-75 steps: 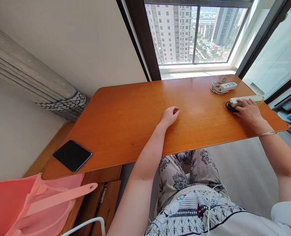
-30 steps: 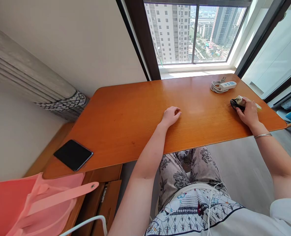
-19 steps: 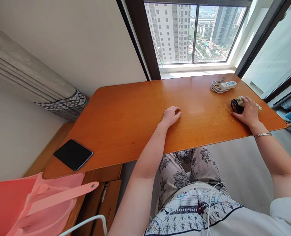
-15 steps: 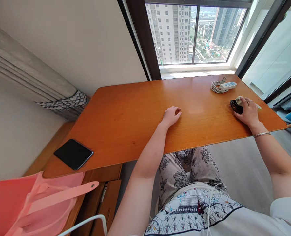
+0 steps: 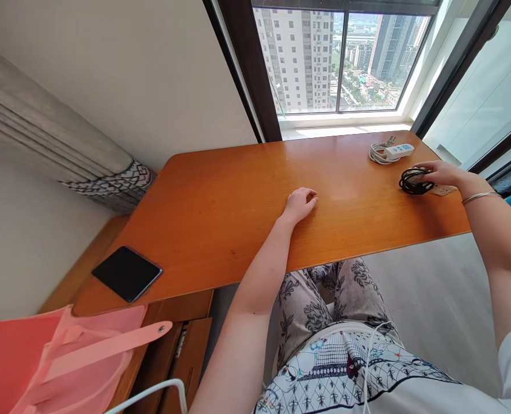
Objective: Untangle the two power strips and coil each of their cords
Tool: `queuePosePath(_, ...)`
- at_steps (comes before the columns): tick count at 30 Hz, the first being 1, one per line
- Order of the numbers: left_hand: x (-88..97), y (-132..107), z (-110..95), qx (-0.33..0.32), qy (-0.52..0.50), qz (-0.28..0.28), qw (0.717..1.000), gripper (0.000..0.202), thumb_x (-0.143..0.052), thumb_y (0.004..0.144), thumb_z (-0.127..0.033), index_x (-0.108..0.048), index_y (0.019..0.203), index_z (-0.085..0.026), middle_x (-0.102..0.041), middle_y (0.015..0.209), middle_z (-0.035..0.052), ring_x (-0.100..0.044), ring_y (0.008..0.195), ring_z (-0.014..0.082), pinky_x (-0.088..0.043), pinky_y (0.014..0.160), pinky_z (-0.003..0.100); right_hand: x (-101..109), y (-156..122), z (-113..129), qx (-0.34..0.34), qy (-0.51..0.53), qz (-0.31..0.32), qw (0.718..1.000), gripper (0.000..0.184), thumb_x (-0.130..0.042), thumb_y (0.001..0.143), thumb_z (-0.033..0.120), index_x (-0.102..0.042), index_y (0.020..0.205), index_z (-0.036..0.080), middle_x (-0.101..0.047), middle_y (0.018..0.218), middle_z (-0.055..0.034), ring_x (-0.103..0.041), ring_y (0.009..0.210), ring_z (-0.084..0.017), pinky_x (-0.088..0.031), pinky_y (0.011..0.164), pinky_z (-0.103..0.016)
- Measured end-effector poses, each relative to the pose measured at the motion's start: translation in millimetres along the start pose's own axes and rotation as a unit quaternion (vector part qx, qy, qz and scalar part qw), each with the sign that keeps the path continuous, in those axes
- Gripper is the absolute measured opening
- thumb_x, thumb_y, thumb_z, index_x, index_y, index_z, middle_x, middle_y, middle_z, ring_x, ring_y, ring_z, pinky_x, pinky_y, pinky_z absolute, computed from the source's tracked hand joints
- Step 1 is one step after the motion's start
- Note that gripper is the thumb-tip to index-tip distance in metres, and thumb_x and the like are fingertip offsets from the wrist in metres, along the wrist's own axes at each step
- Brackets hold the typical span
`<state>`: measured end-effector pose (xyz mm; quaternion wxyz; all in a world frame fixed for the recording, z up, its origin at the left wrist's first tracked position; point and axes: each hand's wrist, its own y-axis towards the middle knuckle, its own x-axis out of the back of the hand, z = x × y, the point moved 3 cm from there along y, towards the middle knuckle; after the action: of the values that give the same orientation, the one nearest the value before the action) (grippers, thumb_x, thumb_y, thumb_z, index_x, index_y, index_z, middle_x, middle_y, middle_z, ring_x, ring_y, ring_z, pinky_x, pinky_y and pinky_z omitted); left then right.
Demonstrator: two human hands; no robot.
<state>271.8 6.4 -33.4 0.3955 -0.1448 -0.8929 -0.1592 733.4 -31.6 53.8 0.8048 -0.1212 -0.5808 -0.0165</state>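
My right hand point(image 5: 443, 172) grips a cream power strip point(image 5: 443, 189) at the right end of the wooden table point(image 5: 238, 201), lifted a little off the top. Its coiled black cord point(image 5: 412, 181) hangs at the strip's left end, by my fingers. A metal bangle sits on that wrist. My left hand point(image 5: 301, 203) rests loosely curled on the middle of the table, holding nothing. A white power strip with a coiled grey cord point(image 5: 390, 152) lies just beyond my right hand, near the window.
A black phone point(image 5: 127, 273) lies at the table's near left corner. A pink bag point(image 5: 61, 359) sits low on the left beside wooden drawers point(image 5: 182, 351). A window point(image 5: 337, 57) stands behind the table, a grey curtain point(image 5: 52, 149) at left.
My right hand closed on the cream power strip, turned it and raised it off the table; the forearm swung up and to the right. My left hand stayed put.
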Motion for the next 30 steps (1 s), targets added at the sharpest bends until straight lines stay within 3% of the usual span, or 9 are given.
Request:
queuePosePath(4, -0.4, 0, 2, 0.0, -0.001, -0.003, 1.0, 0.021, -0.061, 0.092, -0.027, -0.073, 0.107, -0.019, -0.074, 0.117, 0.0109, -0.067, 0.112, 0.0256, -0.052, 0.104, 0.043, -9, 26, 3, 0.004, 0.025, 0.136, 0.99, 0.044, -0.073, 0.063, 0.04, -0.082, 0.104, 0.028, -0.081, 0.089, -0.0025, -0.076, 0.084, -0.033, -0.065, 0.075, -0.045)
queuePosePath(7, -0.8, 1, 3, 0.0, -0.007, -0.004, 1.0, 0.02, -0.062, 0.092, -0.027, -0.073, 0.107, -0.02, -0.074, 0.116, 0.0099, -0.067, 0.111, 0.0249, -0.052, 0.104, 0.042, -16, 40, 12, 0.033, -0.01, 0.152, 0.988, 0.031, -0.072, 0.061, 0.039, -0.084, 0.087, 0.027, -0.08, 0.079, -0.0029, -0.075, 0.077, -0.032, -0.064, 0.068, -0.044)
queuePosePath(10, -0.8, 1, 3, 0.003, -0.011, -0.002, 1.0, 0.02, -0.062, 0.092, -0.027, -0.073, 0.107, -0.019, -0.073, 0.117, 0.0105, -0.067, 0.111, 0.0247, -0.052, 0.103, 0.041, -19, 51, 22, 0.039, -0.047, 0.144, 0.988, 0.032, -0.073, 0.062, 0.035, -0.084, 0.091, 0.027, -0.081, 0.087, -0.0038, -0.075, 0.083, -0.032, -0.064, 0.073, -0.043)
queuePosePath(15, -0.6, 1, 3, 0.001, -0.011, -0.002, 1.0, 0.02, -0.062, 0.092, -0.027, -0.073, 0.107, -0.02, -0.074, 0.115, 0.0094, -0.067, 0.111, 0.0247, -0.053, 0.102, 0.042, -16, 64, 35, 0.053, -0.101, 0.074, 0.991, 0.044, -0.077, 0.062, 0.027, -0.082, 0.106, 0.024, -0.08, 0.114, -0.0077, -0.073, 0.103, -0.035, -0.06, 0.095, -0.047)
queuePosePath(18, -0.7, 1, 3, -0.001, -0.008, -0.001, 1.0, 0.02, -0.062, 0.092, -0.027, -0.073, 0.107, -0.02, -0.074, 0.116, 0.0098, -0.067, 0.111, 0.0248, -0.052, 0.104, 0.042, -14, 60, 36, 0.041, -0.09, 0.07, 0.993, 0.045, -0.079, 0.066, 0.03, -0.081, 0.111, 0.023, -0.077, 0.124, -0.0085, -0.071, 0.114, -0.036, -0.056, 0.104, -0.048)
queuePosePath(21, -0.9, 1, 2, -0.002, -0.004, 0.0, 1.0, 0.021, -0.061, 0.092, -0.027, -0.073, 0.108, -0.019, -0.074, 0.117, 0.0106, -0.067, 0.111, 0.025, -0.052, 0.105, 0.042, -8, 48, 32, 0.035, -0.041, 0.047, 0.997, 0.05, -0.078, 0.074, 0.04, -0.078, 0.12, 0.021, -0.073, 0.132, -0.0097, -0.068, 0.122, -0.036, -0.052, 0.111, -0.047)
queuePosePath(25, -0.5, 1, 1, -0.004, -0.003, 0.0, 1.0, 0.021, -0.062, 0.092, -0.027, -0.073, 0.107, -0.019, -0.074, 0.116, 0.0109, -0.067, 0.111, 0.0253, -0.052, 0.104, 0.043, -2, 26, 26, 0.032, 0.037, -0.034, 0.998, 0.056, -0.068, 0.084, 0.054, -0.073, 0.129, 0.02, -0.071, 0.136, -0.0104, -0.066, 0.126, -0.035, -0.049, 0.113, -0.048)
queuePosePath(30, -0.2, 0, 1, -0.002, -0.008, -0.001, 1.0, 0.02, -0.062, 0.092, -0.028, -0.074, 0.106, -0.021, -0.073, 0.116, 0.0099, -0.067, 0.11, 0.0251, -0.052, 0.103, 0.043, -18, -10, 28, 0.087, 0.016, -0.163, 0.983, 0.061, -0.069, 0.083, 0.059, -0.071, 0.131, 0.022, -0.064, 0.143, -0.0129, -0.057, 0.135, -0.039, -0.046, 0.115, -0.053)
